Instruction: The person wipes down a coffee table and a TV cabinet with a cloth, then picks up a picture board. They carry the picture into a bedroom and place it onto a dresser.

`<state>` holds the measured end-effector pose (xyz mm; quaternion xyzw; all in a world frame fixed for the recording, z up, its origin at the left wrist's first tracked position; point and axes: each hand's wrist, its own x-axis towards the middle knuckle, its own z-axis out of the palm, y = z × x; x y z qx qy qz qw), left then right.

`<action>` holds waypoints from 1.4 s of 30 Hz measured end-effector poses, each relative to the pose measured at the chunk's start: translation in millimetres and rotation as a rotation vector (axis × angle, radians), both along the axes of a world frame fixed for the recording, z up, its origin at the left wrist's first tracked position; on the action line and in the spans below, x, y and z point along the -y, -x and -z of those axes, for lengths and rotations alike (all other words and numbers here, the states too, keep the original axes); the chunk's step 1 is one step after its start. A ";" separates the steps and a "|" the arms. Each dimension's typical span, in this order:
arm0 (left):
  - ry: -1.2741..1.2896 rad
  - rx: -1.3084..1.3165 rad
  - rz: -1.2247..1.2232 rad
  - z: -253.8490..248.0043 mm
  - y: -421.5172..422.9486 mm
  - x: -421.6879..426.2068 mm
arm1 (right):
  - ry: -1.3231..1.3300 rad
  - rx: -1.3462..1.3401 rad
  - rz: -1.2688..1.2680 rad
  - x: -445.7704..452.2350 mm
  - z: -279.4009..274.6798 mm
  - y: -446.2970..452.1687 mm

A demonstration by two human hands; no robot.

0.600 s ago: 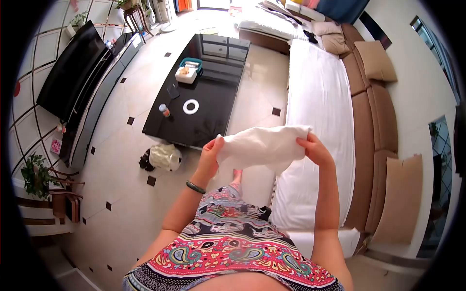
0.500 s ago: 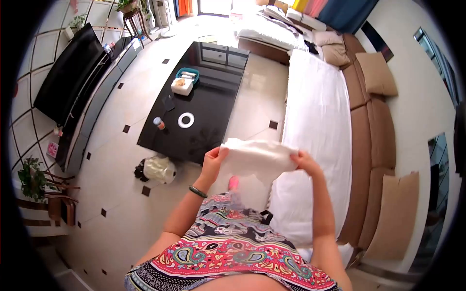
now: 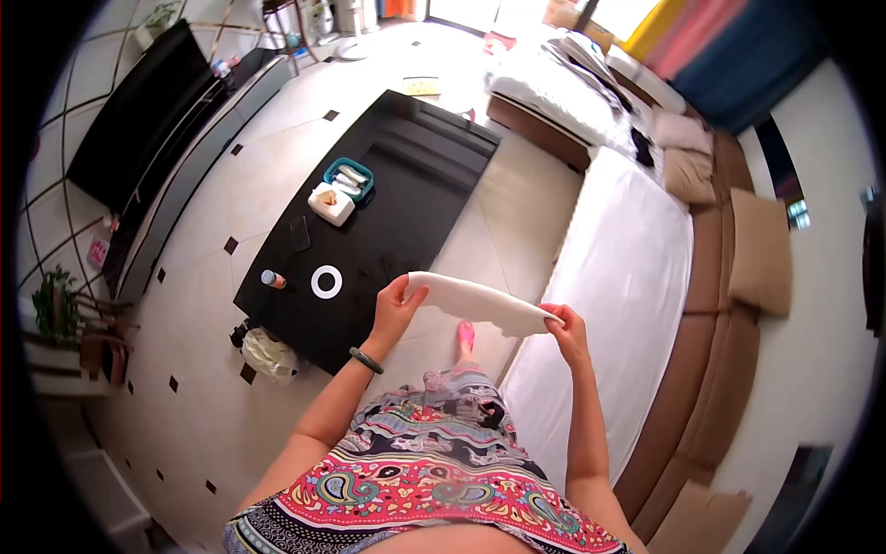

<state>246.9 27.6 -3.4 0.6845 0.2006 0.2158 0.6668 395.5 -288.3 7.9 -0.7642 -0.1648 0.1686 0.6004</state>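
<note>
A tiled living-room floor [image 3: 189, 439] spreads under everything, pale with small dark corner insets. Along the right runs a long brown sofa [image 3: 711, 249], its seat covered by a smooth white sheet [image 3: 618, 277]; a black television [image 3: 138, 115] stands on the left, and blue, pink and yellow curtains [image 3: 775, 65] hang in the far right corner. Between sofa and television sits a low, glossy black counter [image 3: 420, 185] that throws back the room's light.

The white cloth [image 3: 484, 305] hangs in mid-air in front of the person, over the gap between counter and sofa, its top edge drawn nearly straight and sloping down to the right, its lower edge loose and uneven. The step in hand appears to be spreading and levelling it; the next move seems to call for an even pull and for bringing both corners to one height. The left hand [image 3: 395, 312] pinches one end, thumb closed against fingers, and the right hand [image 3: 570, 334] nips the other in the same way.

A pale plastic bag [image 3: 269, 355] rests on the floor beside the counter. On top are a teal basket [image 3: 370, 183], a white tissue box [image 3: 328, 205] touching it, a white ring [image 3: 327, 295], what looks like a dark phone [image 3: 300, 233], and a small white-capped bottle [image 3: 273, 279].
</note>
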 end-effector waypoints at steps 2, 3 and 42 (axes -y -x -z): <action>-0.151 -0.020 -0.061 -31.8 -4.7 -26.1 | 0.068 0.092 -0.025 -42.1 -39.0 -17.4; -0.191 -0.013 -0.146 -58.5 -15.1 -37.2 | 0.132 0.189 -0.025 -69.0 -61.2 -30.4; 0.717 -0.704 -0.680 193.9 -222.6 -249.4 | 0.770 0.426 -0.246 -492.9 363.3 -484.2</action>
